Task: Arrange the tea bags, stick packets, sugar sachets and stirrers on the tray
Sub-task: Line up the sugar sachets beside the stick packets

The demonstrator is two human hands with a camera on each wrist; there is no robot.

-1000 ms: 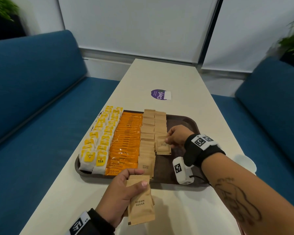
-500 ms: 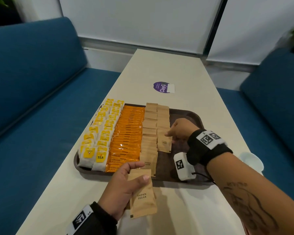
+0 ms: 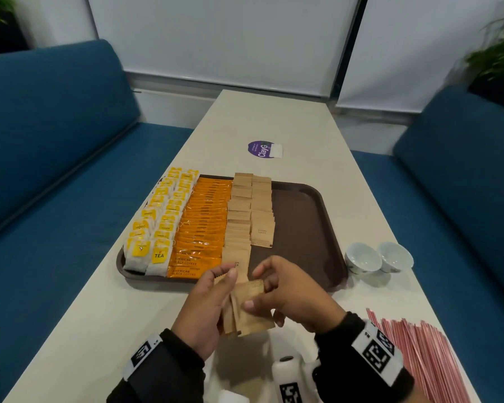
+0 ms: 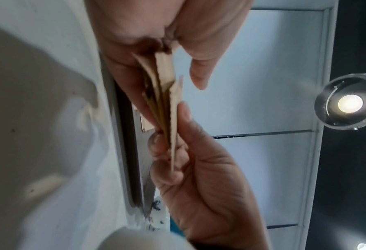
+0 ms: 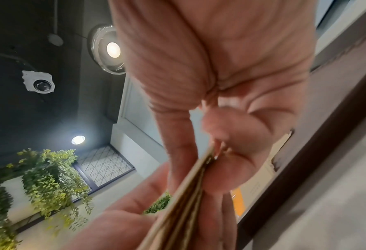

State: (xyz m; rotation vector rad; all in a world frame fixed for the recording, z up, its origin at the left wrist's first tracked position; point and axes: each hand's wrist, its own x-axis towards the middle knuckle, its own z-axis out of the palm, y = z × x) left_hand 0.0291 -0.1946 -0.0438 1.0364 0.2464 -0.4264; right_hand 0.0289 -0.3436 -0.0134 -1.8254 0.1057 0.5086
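A brown tray (image 3: 309, 216) carries yellow-tagged tea bags (image 3: 157, 222) on its left, orange stick packets (image 3: 204, 222) beside them, then two rows of brown sugar sachets (image 3: 252, 210). In front of the tray's near edge my left hand (image 3: 227, 286) grips a small stack of brown sugar sachets (image 3: 245, 315), seen edge-on in the left wrist view (image 4: 164, 94). My right hand (image 3: 259, 289) pinches the outermost sachet (image 5: 184, 194) of that stack between thumb and fingers. Pink stirrers (image 3: 413, 350) lie in a heap on the table at the near right.
Two white cups (image 3: 362, 258) (image 3: 394, 255) stand just right of the tray. A purple round sticker (image 3: 262, 149) lies beyond it. Blue sofas (image 3: 56, 170) flank the narrow table. The tray's right half is bare brown surface.
My right hand has left the sachet row on the tray and come back to the stack in my left hand. My head has drawn back, bringing the cups and stirrers into view.
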